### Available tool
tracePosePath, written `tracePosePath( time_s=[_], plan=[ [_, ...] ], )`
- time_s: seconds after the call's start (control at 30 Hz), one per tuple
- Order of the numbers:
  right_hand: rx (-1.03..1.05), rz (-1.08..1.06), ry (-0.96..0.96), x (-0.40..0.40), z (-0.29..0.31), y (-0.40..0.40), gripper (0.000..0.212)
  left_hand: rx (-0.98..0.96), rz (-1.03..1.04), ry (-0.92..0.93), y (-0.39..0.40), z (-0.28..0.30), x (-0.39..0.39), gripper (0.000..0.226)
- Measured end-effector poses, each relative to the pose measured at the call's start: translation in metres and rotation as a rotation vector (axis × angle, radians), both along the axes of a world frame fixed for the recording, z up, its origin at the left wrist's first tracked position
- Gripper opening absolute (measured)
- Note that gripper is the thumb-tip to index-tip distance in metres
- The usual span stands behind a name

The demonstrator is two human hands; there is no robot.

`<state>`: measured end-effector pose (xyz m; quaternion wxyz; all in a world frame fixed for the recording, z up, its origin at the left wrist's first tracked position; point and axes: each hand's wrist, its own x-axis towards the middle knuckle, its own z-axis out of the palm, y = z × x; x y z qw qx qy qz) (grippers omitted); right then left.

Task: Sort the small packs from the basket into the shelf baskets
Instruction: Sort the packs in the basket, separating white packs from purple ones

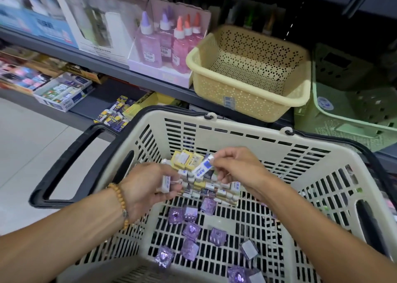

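Picking small packs out of the shopping basket [236, 136].

R hand [238, 169] pinches a white-blue pack [202, 168], long side tilted up-right. L hand [148, 188] fingers curl round more white packs [166, 183]. Rest of pile sits just under both hands. Yellow shelf basket [247, 93] is up & ahead, nearer the R hand, so R likely goes first.

My right hand [234, 169] pinches a white-and-blue pack [203, 168] above the pile [206, 186] in the cream basket [247, 132], while my left hand [148, 188] grips a few white packs [166, 183]. Purple packs [191, 231] lie scattered on the basket floor. On the shelf beyond sit a yellow basket [247, 96] and, beside it, a green basket [335, 115].
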<state>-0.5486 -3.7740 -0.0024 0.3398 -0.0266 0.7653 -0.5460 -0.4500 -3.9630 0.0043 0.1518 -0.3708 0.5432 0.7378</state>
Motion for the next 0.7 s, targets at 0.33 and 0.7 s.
tracePosePath(
  time_s=[0.33,0.7],
  plan=[
    [0.066,-0.113,0.100,0.001,-0.018,-0.033,0.018,0.108,0.052,0.055,-0.006,0.002,0.000,0.024],
    [0.042,-0.045,0.003,-0.003,-0.006,-0.003,0.019,0.033,0.022,0.072,0.014,0.004,-0.007,0.010]
  ],
)
